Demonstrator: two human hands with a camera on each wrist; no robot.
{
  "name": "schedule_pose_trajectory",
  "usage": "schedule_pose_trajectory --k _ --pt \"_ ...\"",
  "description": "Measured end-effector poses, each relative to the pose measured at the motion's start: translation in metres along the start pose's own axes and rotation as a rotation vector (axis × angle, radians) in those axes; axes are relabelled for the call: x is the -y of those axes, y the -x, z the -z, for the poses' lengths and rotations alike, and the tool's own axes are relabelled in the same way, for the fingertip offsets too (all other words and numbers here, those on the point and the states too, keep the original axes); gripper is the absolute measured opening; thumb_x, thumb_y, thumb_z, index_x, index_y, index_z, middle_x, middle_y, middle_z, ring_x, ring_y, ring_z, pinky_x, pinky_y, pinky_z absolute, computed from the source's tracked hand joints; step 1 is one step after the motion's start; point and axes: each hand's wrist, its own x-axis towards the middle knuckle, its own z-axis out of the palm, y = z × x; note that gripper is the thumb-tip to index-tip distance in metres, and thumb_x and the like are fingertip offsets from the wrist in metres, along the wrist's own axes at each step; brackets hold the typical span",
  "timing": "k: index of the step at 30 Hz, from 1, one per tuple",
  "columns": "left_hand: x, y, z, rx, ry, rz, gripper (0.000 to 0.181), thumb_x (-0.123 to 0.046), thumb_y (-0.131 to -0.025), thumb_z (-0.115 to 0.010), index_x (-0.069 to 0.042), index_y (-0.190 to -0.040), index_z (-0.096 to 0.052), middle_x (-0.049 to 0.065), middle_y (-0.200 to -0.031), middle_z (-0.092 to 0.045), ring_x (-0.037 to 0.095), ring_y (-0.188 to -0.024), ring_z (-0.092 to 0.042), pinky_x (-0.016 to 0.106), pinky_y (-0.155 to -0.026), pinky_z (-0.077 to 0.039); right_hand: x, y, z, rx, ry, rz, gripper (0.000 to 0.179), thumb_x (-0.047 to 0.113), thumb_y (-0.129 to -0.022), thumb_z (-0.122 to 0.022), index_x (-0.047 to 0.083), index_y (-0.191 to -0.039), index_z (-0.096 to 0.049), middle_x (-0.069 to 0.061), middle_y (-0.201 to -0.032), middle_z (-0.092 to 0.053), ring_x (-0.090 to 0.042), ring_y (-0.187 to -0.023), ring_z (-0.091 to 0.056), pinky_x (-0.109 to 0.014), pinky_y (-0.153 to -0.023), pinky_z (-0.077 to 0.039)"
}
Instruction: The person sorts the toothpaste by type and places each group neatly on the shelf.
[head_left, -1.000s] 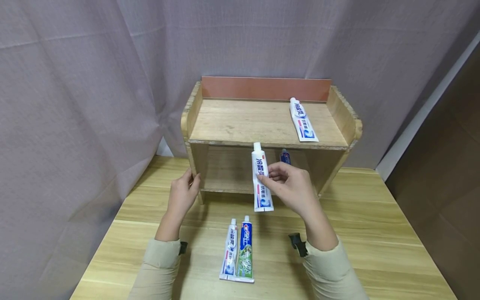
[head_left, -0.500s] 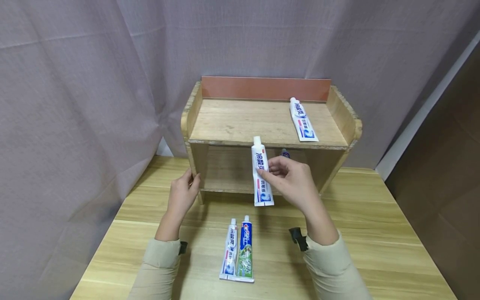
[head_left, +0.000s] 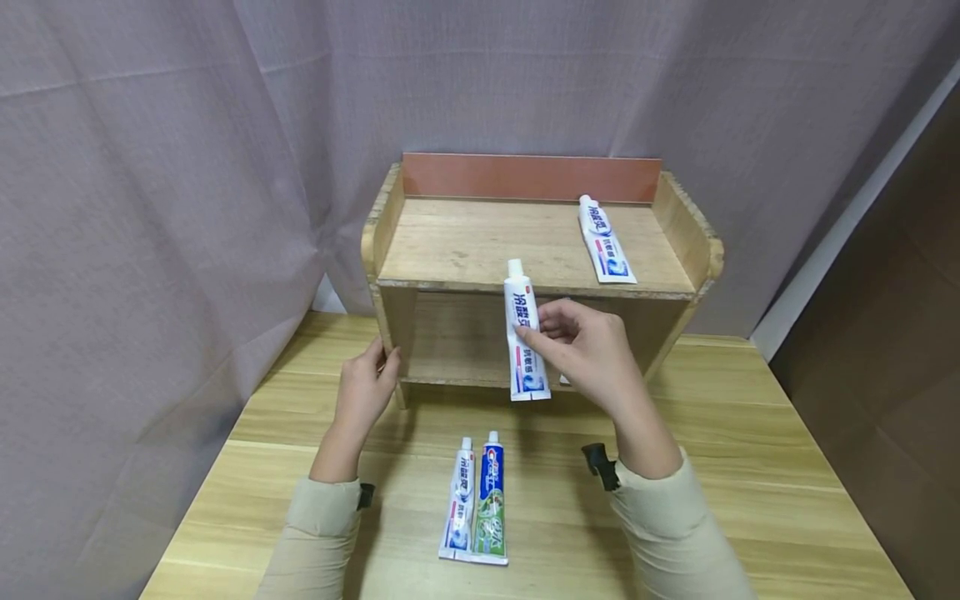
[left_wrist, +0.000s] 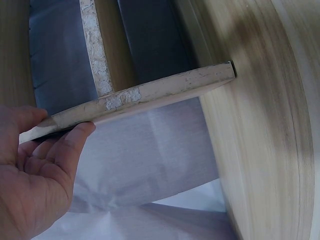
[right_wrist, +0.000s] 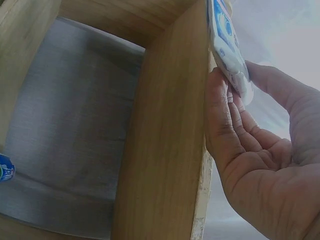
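Observation:
In the head view my right hand [head_left: 592,354] pinches a white toothpaste tube [head_left: 519,292] between thumb and fingers. The tube is cap up, in front of the upper board of a small wooden shelf [head_left: 465,242], its cap overlapping that board. Up close in the right wrist view, the tube [right_wrist: 227,42] stands beside the board's front edge. My left hand [head_left: 363,385] grips the shelf's left side panel; the left wrist view shows thumb and fingers on either side of this panel [left_wrist: 165,90]. Another white toothpaste tube [head_left: 606,247] lies on the upper board at right.
On the table [head_left: 750,467], a white toothpaste tube [head_left: 459,504] and a blue-green one [head_left: 492,492] lie side by side before the shelf. A blue tube [right_wrist: 6,168] is on the lower level, mostly hidden by my right hand in the head view. Grey curtain [head_left: 225,167] hangs behind.
My right hand has raised the toothpaste tube steadily, bringing its cap from the upper board's front edge to overlap the board's surface. My left hand has stayed on the side panel.

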Motion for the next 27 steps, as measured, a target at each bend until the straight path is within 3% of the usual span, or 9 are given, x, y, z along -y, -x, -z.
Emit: schedule_pose_trajectory --k 27 --pt "0.0 0.0 -0.001 -0.011 0.004 -0.008 0.028 -0.015 -0.1 -0.061 -0.001 -0.123 -0.067 0.025 -0.114 -0.069 0.036 -0.104 -0.07 0.038 -0.081 -0.063 0.008 -0.017 0.008 -0.052 0.054 0.068 0.023 0.024 -0.087 -0.081 0.006 -0.099 -0.074 -0.003 -0.087 -0.074 -0.014 -0.072 -0.068 -0.022 -0.063 -0.06"
